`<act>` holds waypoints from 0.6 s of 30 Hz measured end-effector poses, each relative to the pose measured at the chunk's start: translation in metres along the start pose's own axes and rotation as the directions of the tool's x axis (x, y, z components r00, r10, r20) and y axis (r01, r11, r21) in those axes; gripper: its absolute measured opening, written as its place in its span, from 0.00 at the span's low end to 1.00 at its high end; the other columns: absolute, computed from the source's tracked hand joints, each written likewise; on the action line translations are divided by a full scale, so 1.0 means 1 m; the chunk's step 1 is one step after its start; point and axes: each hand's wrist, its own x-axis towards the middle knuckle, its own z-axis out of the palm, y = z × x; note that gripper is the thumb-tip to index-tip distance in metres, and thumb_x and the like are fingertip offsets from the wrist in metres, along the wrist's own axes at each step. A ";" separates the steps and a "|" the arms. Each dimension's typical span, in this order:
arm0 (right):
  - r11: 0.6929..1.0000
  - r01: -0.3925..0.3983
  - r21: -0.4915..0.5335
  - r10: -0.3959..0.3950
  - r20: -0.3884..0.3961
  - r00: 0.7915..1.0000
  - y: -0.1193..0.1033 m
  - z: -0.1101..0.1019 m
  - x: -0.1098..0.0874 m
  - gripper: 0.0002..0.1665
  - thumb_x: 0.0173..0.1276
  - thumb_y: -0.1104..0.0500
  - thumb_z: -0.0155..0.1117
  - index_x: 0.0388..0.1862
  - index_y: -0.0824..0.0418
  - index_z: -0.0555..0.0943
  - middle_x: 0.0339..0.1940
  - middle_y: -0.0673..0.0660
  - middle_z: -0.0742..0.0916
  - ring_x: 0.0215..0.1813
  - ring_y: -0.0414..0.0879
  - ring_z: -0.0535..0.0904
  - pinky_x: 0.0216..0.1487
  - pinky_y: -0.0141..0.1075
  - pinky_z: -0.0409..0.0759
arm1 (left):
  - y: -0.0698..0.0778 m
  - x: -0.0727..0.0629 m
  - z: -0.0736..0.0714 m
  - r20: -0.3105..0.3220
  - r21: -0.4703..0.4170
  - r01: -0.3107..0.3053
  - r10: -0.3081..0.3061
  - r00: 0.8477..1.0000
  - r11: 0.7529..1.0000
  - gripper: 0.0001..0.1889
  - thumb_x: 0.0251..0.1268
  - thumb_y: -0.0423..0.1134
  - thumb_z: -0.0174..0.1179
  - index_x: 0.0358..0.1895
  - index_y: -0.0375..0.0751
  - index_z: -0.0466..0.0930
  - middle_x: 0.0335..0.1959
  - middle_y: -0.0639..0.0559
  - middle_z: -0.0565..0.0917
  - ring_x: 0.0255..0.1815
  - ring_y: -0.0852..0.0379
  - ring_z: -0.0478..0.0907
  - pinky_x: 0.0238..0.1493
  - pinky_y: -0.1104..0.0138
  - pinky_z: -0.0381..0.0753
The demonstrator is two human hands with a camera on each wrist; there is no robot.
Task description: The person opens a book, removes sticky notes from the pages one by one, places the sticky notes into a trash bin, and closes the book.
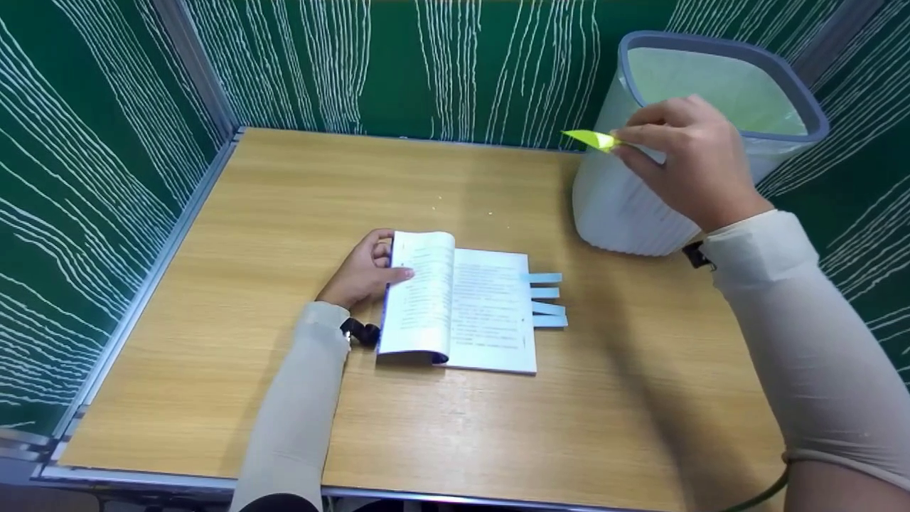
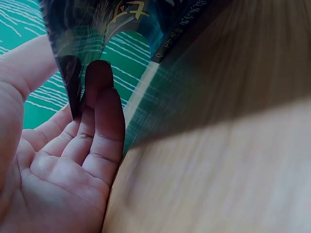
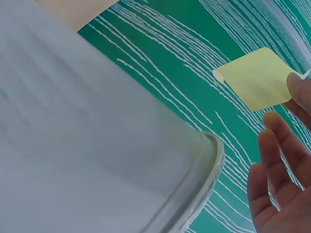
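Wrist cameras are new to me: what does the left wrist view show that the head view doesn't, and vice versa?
Only left wrist: gold lettering on a dark, glossy cover.
Only head: printed white pages, pale blue rectangular tabs, right grip pinching a yellow paper slip, a white plastic bin.
Both: left grip on the open book, brown wooden tabletop, and green wall with white lines.

An open book lies on a table, the left hand at its left edge, paper tabs jutting past its right edge. Beyond the book, right, stands a bin. The right hand is before the bin, a paper slip at its fingertips. A wall rises behind.
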 end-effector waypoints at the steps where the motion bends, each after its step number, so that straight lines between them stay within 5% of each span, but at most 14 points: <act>1: 1.000 -0.004 -0.005 0.004 -0.008 1.000 0.000 -0.002 0.001 0.13 0.70 0.57 0.72 0.50 0.61 0.91 0.50 0.62 0.89 0.48 0.57 0.76 0.43 0.42 0.68 | 0.000 0.000 0.000 0.000 0.002 0.002 -0.002 1.000 1.000 0.42 0.57 0.26 0.75 0.73 0.50 0.64 0.57 0.41 0.81 0.51 0.44 0.85 0.49 0.57 0.89; 10: 0.993 -0.121 -0.005 0.120 -0.102 0.988 0.004 -0.023 0.012 0.13 0.74 0.56 0.69 0.50 0.63 0.90 0.51 0.63 0.88 0.53 0.59 0.77 0.51 0.43 0.70 | 0.002 -0.002 0.000 0.014 -0.034 -0.018 0.019 1.000 0.999 0.42 0.57 0.24 0.74 0.73 0.46 0.64 0.57 0.40 0.81 0.49 0.47 0.84 0.47 0.60 0.89; 18: 0.941 -0.335 0.051 0.339 -0.192 0.921 0.007 -0.040 0.015 0.18 0.77 0.49 0.65 0.54 0.58 0.89 0.58 0.60 0.88 0.62 0.56 0.76 0.67 0.43 0.71 | 0.001 -0.002 0.000 0.017 -0.043 -0.040 0.041 0.999 0.998 0.43 0.55 0.24 0.75 0.73 0.44 0.64 0.54 0.41 0.81 0.47 0.50 0.83 0.46 0.63 0.88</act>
